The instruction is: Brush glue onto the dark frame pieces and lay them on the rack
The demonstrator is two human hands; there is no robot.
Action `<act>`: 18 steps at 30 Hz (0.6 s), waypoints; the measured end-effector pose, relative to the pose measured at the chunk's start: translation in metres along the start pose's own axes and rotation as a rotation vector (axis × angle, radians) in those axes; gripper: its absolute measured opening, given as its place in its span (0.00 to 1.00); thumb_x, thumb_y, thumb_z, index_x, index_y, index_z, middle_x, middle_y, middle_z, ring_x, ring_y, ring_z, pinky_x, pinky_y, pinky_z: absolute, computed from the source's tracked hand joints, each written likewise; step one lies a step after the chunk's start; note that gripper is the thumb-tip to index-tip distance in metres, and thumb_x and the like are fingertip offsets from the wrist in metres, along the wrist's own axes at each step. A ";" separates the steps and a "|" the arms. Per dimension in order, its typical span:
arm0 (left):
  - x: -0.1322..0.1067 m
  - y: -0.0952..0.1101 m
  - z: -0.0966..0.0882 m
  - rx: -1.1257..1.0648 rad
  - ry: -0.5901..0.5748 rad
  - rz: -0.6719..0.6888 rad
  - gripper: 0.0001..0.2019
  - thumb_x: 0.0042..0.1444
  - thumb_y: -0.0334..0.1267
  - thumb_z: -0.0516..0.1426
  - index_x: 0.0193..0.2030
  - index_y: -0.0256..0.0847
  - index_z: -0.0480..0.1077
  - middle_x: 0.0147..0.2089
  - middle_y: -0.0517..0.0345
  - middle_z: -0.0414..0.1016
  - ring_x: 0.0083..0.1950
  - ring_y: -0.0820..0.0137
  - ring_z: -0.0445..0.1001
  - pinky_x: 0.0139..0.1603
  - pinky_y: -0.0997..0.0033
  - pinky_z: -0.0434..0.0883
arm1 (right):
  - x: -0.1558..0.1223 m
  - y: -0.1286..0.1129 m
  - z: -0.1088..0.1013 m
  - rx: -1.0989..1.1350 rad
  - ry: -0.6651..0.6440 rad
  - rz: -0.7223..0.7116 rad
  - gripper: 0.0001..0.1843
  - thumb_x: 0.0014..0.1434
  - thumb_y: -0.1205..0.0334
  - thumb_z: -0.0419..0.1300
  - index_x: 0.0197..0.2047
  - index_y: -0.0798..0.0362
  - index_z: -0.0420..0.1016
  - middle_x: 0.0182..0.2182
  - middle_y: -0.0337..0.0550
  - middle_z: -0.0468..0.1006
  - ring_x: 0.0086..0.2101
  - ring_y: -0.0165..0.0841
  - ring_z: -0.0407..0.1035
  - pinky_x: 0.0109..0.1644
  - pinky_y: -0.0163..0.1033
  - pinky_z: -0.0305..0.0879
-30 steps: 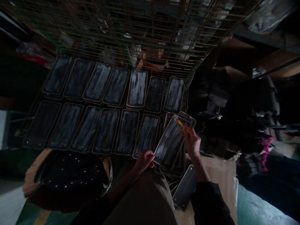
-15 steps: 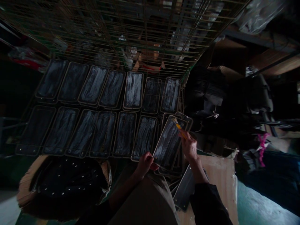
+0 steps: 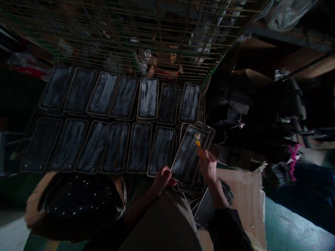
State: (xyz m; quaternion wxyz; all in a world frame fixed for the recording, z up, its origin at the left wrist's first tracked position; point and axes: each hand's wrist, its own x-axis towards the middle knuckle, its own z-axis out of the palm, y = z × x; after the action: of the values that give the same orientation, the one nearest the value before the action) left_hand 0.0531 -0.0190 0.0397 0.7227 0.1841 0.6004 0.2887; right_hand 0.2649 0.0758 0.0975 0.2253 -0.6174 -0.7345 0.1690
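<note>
My right hand point(image 3: 208, 164) is closed round the yellow handle of a paintbrush point(image 3: 198, 141). The bristles press on the upper part of a dark rectangular panel point(image 3: 187, 157) with rounded corners and a pale rim. Whitish streaks mark its face. At the panel's lower left corner, my left hand point(image 3: 162, 179) pinches the edge between thumb and fingers. This panel lies tilted on top of other similar panels point(image 3: 209, 130), whose edges show around it. Just left of it is another streaked panel point(image 3: 161, 150).
Two rows of white-streaked panels point(image 3: 148, 97) lie on a wire rack, with a wire mesh point(image 3: 162, 42) rising behind. A torn cardboard container point(image 3: 34, 205) with dark studded pieces stands lower left. Below right, another panel point(image 3: 206, 207) leans over a wooden board point(image 3: 248, 198). Dark bundles point(image 3: 230, 101) are at right.
The brush has shifted slightly right across the top of the panel, its bristles now splayed and its handle more upright. My left hand keeps its hold on the corner.
</note>
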 end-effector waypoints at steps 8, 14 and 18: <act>-0.006 0.003 -0.004 0.001 -0.038 0.029 0.15 0.50 0.48 0.58 0.36 0.42 0.58 0.21 0.67 0.71 0.23 0.65 0.78 0.23 0.72 0.73 | -0.059 -0.034 -0.034 0.233 -0.336 0.076 0.14 0.69 0.59 0.49 0.54 0.46 0.68 0.33 0.39 0.80 0.33 0.33 0.77 0.36 0.35 0.73; -0.005 0.001 -0.002 -0.038 -0.037 0.031 0.16 0.48 0.48 0.59 0.35 0.42 0.58 0.23 0.67 0.70 0.22 0.65 0.78 0.23 0.69 0.75 | 0.005 -0.023 -0.025 0.205 0.006 0.106 0.13 0.69 0.57 0.49 0.52 0.49 0.70 0.34 0.41 0.80 0.34 0.33 0.77 0.38 0.36 0.73; -0.004 0.000 -0.002 -0.018 -0.033 0.035 0.14 0.49 0.45 0.58 0.35 0.42 0.58 0.23 0.67 0.69 0.22 0.65 0.78 0.21 0.70 0.74 | 0.006 -0.018 -0.001 0.113 -0.088 -0.030 0.13 0.69 0.59 0.49 0.52 0.50 0.70 0.37 0.43 0.81 0.37 0.35 0.77 0.41 0.38 0.72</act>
State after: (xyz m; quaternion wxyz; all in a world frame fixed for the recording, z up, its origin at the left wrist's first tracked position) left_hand 0.0510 -0.0211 0.0424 0.7290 0.1928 0.5825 0.3034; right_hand 0.2498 0.0786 0.1085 0.2299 -0.5847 -0.7420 0.2340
